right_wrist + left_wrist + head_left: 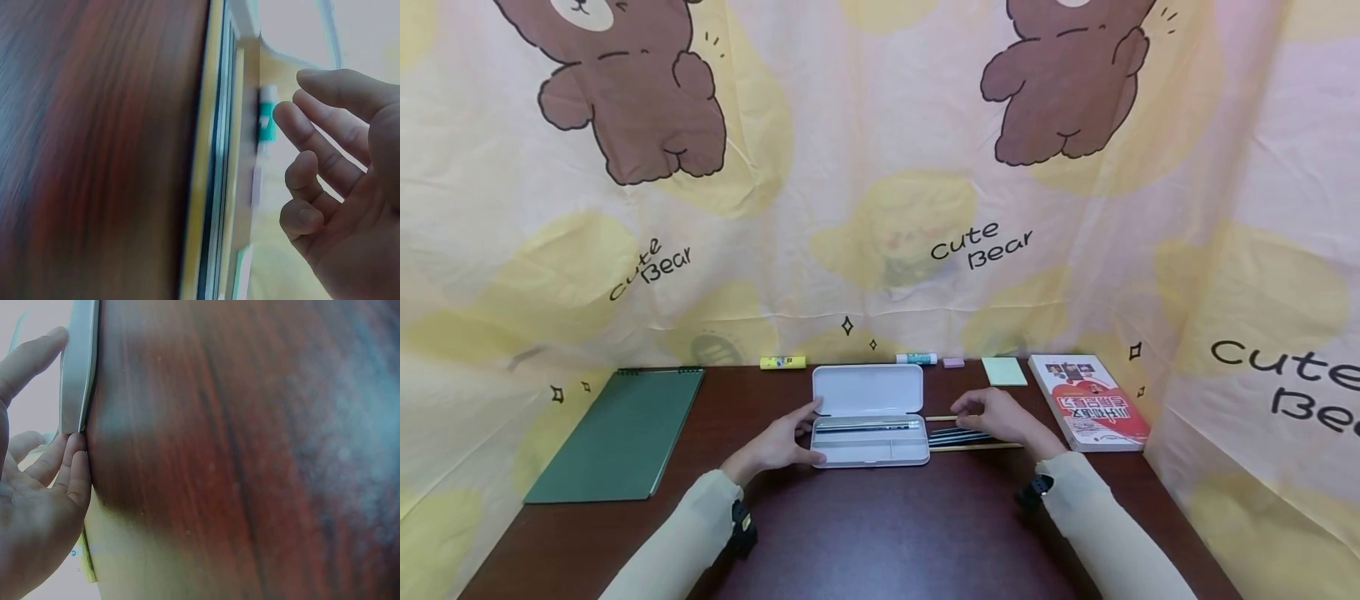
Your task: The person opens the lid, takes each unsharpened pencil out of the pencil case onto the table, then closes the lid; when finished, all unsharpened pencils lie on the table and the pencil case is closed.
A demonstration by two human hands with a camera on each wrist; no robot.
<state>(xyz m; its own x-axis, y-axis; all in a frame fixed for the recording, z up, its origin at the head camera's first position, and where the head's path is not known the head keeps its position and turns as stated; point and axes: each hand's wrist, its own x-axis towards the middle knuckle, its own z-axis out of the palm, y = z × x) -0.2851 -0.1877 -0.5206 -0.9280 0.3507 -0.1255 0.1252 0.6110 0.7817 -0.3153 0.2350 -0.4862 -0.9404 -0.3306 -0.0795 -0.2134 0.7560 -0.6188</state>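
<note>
A white pencil case point(853, 454) lies with its lid point(868, 392) raised at the back. Dark-striped pencils point(868, 427) are in its rear compartment, and the front one has a divider. My left hand point(778, 440) holds the case's left end, thumb at the front corner; the left wrist view shows its fingertips against the end wall. To the right of the case lie several dark pencils point(958, 437), with yellow ones in front and behind. My right hand point(996, 414) hovers over them, fingers loosely bent and nothing between them in the right wrist view.
A green spiral notebook point(617, 437) lies at the left, a book point(1090, 404) at the right. Along the back edge are a yellow tube point(782, 362), a glue stick point(916, 359), a pink eraser point(953, 362) and sticky notes point(1004, 372). A printed curtain point(820, 250) hangs behind.
</note>
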